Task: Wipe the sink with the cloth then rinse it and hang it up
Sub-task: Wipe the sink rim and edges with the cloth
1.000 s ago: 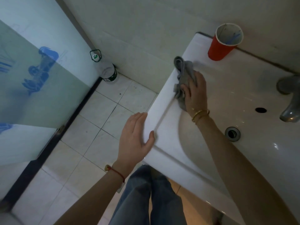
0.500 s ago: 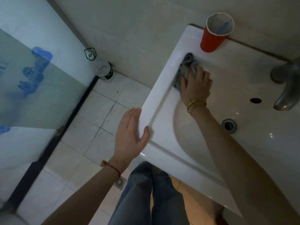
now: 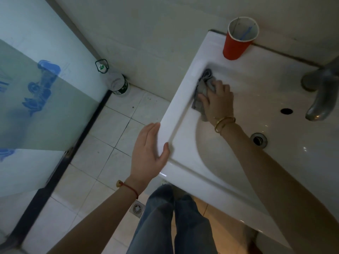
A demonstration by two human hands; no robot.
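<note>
Right hand: right hand (image 3: 218,101) lay just right of frame centre, fingers bent over a crumpled grey cloth (image 3: 202,92) and pressing it onto the white ceramic sink (image 3: 183,99); two gold bangles (image 3: 224,122) circled the wrist.
Left hand: left hand (image 3: 148,154) sat at mid-frame, holding nothing, straight fingers flat against the sink's outer left side and thumb hooked over the rim; a red cord bracelet (image 3: 131,188) showed at the wrist.
Cloth: bunched along the inner left edge of the sink's top, where the flat rim steps down toward the basin, partly under the right palm and poking out above the fingertips.
Sink: filled the right half of the frame; round metal drain (image 3: 259,140) low in the bowl, dark overflow hole (image 3: 286,111) and grey metal tap (image 3: 322,96) toward the right edge.
Nearby: red paper cup with a white inside (image 3: 238,39) stood on the sink's far corner, upper right; clear plastic bottle (image 3: 117,81) sat on the pale tiled floor (image 3: 102,136) by the wall; frosted glass door with blue figures (image 3: 36,88) took the left side.
Step in hand: wiping, judged as working the left rim and corner; rinsing and hanging not yet begun.
Next move: probably calls for firm downward pressure while sweeping the cloth on around the rim or down into the bowl, keeping wide of the cup.
</note>
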